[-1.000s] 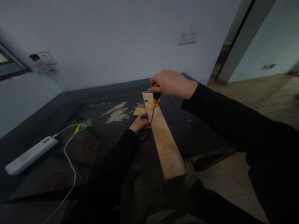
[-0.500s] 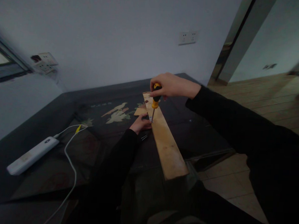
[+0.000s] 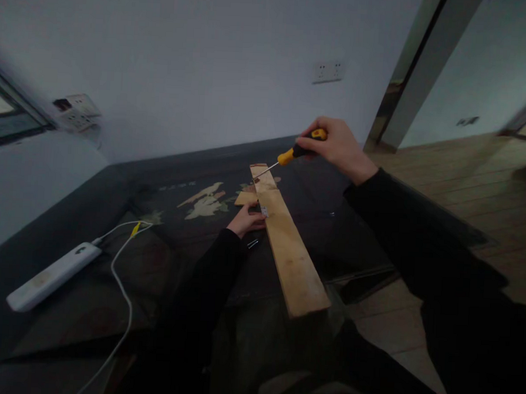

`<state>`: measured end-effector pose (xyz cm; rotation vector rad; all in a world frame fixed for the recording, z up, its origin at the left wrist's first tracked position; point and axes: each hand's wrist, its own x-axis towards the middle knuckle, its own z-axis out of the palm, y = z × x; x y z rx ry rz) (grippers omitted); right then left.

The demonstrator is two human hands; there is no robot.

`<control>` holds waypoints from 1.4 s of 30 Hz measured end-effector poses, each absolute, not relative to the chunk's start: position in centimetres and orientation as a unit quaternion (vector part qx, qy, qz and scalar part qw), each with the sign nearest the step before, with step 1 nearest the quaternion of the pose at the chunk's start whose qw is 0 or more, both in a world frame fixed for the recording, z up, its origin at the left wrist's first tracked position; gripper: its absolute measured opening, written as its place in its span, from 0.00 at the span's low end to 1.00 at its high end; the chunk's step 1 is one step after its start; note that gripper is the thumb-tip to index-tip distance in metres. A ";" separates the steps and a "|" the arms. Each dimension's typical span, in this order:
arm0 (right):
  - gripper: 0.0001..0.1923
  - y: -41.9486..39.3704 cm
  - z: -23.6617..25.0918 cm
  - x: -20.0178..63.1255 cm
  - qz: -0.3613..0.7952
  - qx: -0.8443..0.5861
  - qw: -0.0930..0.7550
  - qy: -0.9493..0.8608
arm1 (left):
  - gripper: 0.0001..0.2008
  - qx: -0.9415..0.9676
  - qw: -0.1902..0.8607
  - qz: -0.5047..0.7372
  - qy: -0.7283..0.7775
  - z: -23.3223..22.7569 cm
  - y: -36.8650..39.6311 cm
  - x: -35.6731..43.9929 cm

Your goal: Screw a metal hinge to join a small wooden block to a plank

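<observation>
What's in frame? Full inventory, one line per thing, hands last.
wooden plank: 1, light tan, lying on the table, near end overhanging the edge
small wood piece: 1, tan, beside the plank's far left side
metal bracket: 1, silvery, on the plank's left edge
screwdriver: 1, yellow and black handle, raised and tilted above the plank's far end
power strip: 1, white, left on the table, white cable attached
table: 1, dark glossy top with pale inlay
wall sockets: white, on far wall
left hand: at the plank's left edge, by the bracket
right hand: gripping the screwdriver
</observation>
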<state>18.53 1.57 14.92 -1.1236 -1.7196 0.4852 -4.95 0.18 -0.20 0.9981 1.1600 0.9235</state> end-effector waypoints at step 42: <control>0.18 2.1 -2.4 19.1 0.105 -0.647 0.250 -0.712 | 0.24 0.780 0.099 0.215 0.580 -3.1 6.8 -10.5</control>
